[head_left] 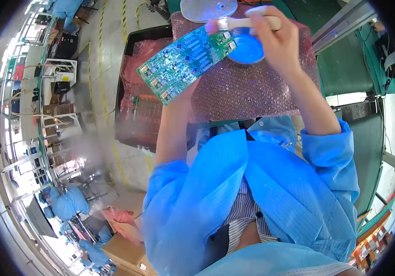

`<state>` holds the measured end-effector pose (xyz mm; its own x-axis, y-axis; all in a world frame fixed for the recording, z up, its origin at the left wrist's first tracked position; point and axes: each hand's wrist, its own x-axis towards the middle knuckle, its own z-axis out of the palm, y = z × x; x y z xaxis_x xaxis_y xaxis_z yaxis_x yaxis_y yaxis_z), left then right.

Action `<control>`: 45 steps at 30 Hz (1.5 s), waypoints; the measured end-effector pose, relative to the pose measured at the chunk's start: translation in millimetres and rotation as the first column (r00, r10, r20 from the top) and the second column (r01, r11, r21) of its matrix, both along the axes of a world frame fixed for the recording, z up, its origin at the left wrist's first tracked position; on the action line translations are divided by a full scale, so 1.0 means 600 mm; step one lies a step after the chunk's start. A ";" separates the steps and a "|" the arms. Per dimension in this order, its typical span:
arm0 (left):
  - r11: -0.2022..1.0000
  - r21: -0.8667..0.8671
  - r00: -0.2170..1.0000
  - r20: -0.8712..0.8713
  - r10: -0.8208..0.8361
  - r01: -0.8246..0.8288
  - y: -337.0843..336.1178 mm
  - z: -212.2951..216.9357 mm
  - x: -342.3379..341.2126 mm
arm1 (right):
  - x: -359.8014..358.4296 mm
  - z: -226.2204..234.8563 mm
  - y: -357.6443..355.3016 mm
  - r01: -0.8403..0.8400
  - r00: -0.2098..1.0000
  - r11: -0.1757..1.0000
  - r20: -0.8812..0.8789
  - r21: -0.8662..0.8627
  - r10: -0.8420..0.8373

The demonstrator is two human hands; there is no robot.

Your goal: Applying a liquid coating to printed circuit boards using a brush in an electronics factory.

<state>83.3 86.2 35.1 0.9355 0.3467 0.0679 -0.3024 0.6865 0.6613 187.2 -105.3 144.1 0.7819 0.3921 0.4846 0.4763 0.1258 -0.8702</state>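
Notably, the closest relation is between the brush [252, 23] and the far right end of the circuit board [181, 66]. The board is slanted, its long axis running from near left to far right, above the bubble wrap [248, 89] on the surface. The left hand [188, 95] is under its near long edge; the fingers are hidden, so I cannot tell how they grip, though the hand seems to support the board from below.

The right hand [278, 39] is beyond the board's right end, fingers closed around the pale handle. The brush lies nearly crosswise, its bristles [212, 26] pointing left at the board's far corner; whether they touch it or hang just above, I cannot tell. So the left hand is nearer the board's middle, while the right reaches it only through the brush. Just beside that right end, below the handle, sits a round blue-lit dish [247, 50].
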 end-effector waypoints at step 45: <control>0.961 -0.268 0.997 -0.036 0.063 -0.071 0.010 0.017 -0.037 | -0.016 -0.020 -0.022 -0.158 0.974 0.986 -0.154 0.055 0.165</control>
